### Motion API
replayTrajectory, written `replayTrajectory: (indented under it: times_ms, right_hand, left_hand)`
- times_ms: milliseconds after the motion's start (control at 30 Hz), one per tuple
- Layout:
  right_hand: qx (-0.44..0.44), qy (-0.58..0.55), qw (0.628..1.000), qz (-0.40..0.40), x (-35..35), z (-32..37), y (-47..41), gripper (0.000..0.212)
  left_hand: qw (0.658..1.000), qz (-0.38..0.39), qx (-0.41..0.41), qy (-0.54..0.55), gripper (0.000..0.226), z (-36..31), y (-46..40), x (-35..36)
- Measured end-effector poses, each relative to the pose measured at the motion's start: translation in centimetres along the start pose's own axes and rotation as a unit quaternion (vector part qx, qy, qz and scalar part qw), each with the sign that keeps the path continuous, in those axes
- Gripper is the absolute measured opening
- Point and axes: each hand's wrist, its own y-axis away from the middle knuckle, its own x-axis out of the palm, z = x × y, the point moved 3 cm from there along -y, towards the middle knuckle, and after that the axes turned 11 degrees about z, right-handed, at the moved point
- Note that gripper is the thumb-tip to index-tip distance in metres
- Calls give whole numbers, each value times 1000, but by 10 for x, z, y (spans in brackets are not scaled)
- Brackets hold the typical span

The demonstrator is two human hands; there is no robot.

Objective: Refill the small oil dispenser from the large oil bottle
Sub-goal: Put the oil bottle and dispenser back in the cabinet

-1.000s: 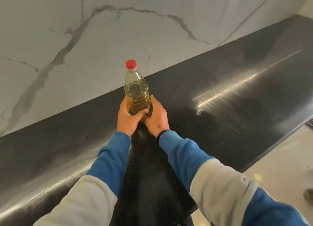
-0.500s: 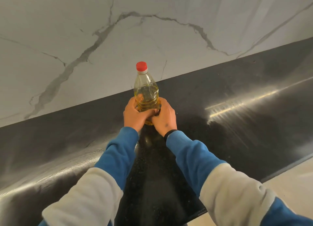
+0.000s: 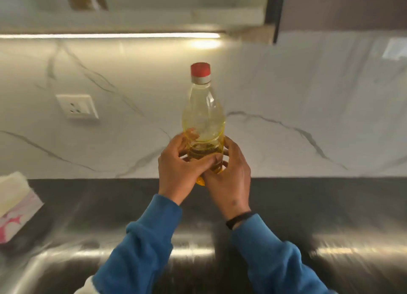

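The large oil bottle [image 3: 203, 115] is clear plastic with yellow oil in its lower part and a red cap [image 3: 200, 69] screwed on. It is upright and held up above the dark countertop [image 3: 319, 205], in front of the marble wall. My left hand [image 3: 178, 170] grips its lower body from the left, fingers curled round it. My right hand [image 3: 229, 179] grips it from the right and below. The bottle's base is hidden by my hands. No small oil dispenser is in view.
A tissue box [image 3: 15, 205] with a pink pattern lies at the left edge of the countertop. A white wall socket [image 3: 77, 106] sits on the marble backsplash. A lit strip [image 3: 110, 35] runs under the cabinet above.
Both hands have lifted the bottle off the countertop. The head has tilted up, so the cabinet, socket and tissue box have come into view.
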Motion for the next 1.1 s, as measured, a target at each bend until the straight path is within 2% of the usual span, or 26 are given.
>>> replayTrajectory:
  times_ms: [133, 233, 333, 433, 600, 733, 833, 967, 1100]
  right_hand:
    - [-108, -25, 993, -26, -5, 74, -21, 64]
    - [-204, -35, 978, -32, -18, 130, -42, 57]
    - [-274, -41, 960, -50, -34, 179, -73, 50]
    - [-302, -22, 951, -62, -48, 223, -110, 44]
    - [-304, -15, 950, -63, -64, 267, -167, 29]
    - [-260, 20, 964, -45, -65, 271, -205, 21]
    - [-221, 69, 973, -13, -64, 266, -230, 13]
    - [-163, 138, 977, 15, -58, 249, -264, 23]
    - [-129, 159, 978, 26, -56, 237, -279, 29]
  left_hand:
    - [994, -49, 95, -32, 57, -79, -6, -36]
    - [984, -75, 158, -43, 59, -135, -13, -57]
    - [974, -77, 206, -53, 48, -187, -32, -70]
    - [965, -69, 243, -65, 34, -231, -62, -78]
    - [957, -56, 264, -104, 22, -276, -119, -86]
    - [961, -51, 236, -135, 54, -280, -164, -86]
    - [966, -50, 202, -153, 59, -271, -191, -84]
    - [970, -29, 152, -186, 31, -260, -211, -74]
    - [973, -32, 124, -194, 27, -256, -220, -66]
